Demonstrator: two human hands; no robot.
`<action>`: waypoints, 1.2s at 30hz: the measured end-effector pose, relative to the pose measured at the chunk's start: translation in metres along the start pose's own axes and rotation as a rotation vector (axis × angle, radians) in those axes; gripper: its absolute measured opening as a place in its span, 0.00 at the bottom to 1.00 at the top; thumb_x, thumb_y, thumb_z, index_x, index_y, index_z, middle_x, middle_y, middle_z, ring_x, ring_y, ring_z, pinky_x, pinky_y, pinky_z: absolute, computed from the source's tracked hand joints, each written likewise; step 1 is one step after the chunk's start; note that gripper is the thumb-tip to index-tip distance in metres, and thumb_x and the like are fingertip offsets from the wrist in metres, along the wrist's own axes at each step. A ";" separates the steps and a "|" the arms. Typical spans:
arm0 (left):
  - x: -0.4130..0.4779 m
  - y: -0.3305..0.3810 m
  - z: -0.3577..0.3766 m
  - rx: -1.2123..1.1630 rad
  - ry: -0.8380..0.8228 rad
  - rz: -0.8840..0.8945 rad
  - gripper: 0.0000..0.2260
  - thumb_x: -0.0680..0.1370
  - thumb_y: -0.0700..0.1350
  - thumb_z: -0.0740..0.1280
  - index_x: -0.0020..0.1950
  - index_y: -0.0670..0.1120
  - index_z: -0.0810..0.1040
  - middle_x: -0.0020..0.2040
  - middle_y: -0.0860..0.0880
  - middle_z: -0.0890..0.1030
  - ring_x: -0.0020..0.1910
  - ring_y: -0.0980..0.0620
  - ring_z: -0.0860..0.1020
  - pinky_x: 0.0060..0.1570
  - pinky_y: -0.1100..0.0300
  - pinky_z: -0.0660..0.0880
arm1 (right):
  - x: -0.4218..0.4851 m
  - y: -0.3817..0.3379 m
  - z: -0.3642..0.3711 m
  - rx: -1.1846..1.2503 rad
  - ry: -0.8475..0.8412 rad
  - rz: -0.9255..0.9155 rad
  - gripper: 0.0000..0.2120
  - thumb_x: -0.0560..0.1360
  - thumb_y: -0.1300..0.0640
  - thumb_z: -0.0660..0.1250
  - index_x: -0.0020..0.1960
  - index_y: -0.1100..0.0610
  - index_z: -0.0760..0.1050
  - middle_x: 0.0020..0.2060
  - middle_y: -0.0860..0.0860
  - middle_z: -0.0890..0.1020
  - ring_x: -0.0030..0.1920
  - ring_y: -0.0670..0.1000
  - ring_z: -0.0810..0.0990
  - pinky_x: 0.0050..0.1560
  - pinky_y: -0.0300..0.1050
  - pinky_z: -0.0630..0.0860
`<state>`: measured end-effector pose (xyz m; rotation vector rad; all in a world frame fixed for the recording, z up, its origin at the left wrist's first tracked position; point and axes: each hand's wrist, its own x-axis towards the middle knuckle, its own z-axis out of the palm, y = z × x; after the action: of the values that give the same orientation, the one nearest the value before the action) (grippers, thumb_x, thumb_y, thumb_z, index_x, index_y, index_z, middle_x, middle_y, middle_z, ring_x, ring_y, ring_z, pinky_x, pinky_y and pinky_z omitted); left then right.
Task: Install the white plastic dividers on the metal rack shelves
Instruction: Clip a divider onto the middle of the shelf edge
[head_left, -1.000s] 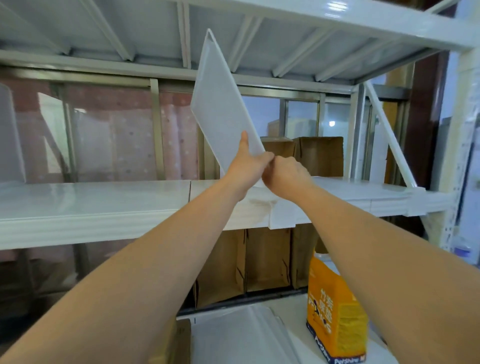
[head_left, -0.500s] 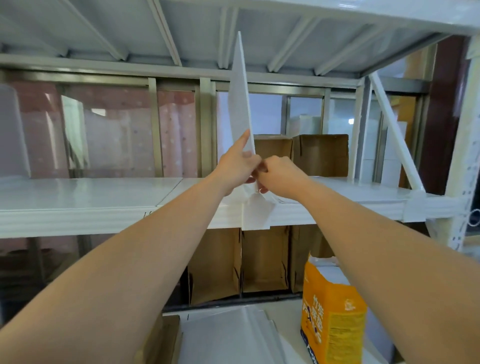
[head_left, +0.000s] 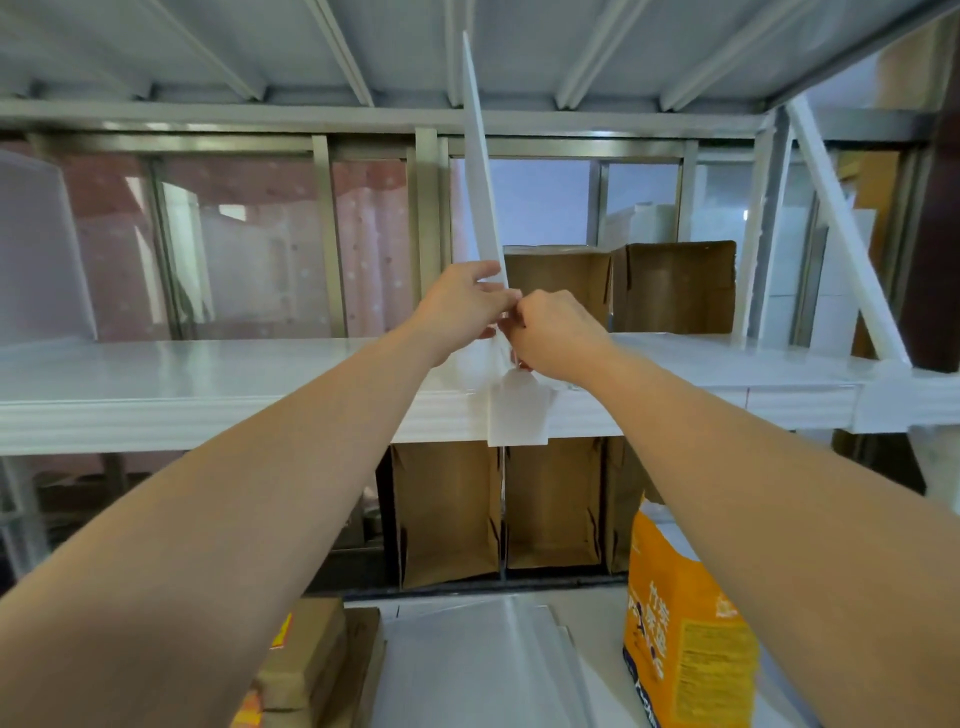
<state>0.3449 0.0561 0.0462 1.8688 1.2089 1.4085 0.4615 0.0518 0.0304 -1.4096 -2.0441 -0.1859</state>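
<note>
A white plastic divider (head_left: 480, 171) stands nearly upright and edge-on over the middle of the white metal shelf (head_left: 208, 374). Its top reaches toward the underside of the shelf above. My left hand (head_left: 462, 301) grips its lower front edge from the left, and my right hand (head_left: 550, 332) pinches the same edge from the right. A white tab (head_left: 519, 415) of the divider hangs down over the shelf's front lip. Another divider (head_left: 41, 249) stands on the shelf at far left.
Brown cardboard boxes (head_left: 670, 286) sit at the back right of the shelf and more stand below it. An orange bag (head_left: 680, 639) is at lower right. A stack of flat white sheets (head_left: 478, 660) lies below. A slanted white brace (head_left: 841, 223) crosses at right.
The divider has turned from a tilted, face-on slant to nearly upright and edge-on. Both hands stayed on its lower edge, and the tab now hangs over the shelf lip.
</note>
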 end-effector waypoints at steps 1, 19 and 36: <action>0.002 0.001 0.002 0.014 0.019 -0.002 0.24 0.76 0.42 0.67 0.71 0.41 0.66 0.46 0.49 0.78 0.41 0.49 0.78 0.51 0.52 0.78 | 0.001 0.001 0.001 -0.003 0.005 0.009 0.13 0.79 0.56 0.56 0.54 0.59 0.77 0.41 0.55 0.82 0.40 0.54 0.81 0.48 0.53 0.80; 0.033 0.044 0.013 0.396 0.320 0.090 0.15 0.79 0.40 0.52 0.63 0.36 0.69 0.59 0.37 0.76 0.59 0.38 0.75 0.54 0.51 0.71 | -0.003 -0.005 0.005 0.150 0.101 0.106 0.09 0.72 0.61 0.57 0.33 0.60 0.67 0.37 0.62 0.83 0.39 0.60 0.82 0.41 0.52 0.79; 0.031 0.047 0.023 0.417 0.305 0.143 0.19 0.78 0.35 0.52 0.70 0.36 0.61 0.61 0.37 0.75 0.59 0.38 0.74 0.55 0.51 0.71 | 0.004 -0.004 -0.008 0.085 0.078 0.084 0.16 0.80 0.51 0.53 0.36 0.56 0.65 0.30 0.52 0.71 0.35 0.55 0.72 0.31 0.44 0.64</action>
<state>0.3854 0.0635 0.0918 2.0998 1.6510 1.6644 0.4605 0.0500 0.0398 -1.4108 -1.9030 -0.1151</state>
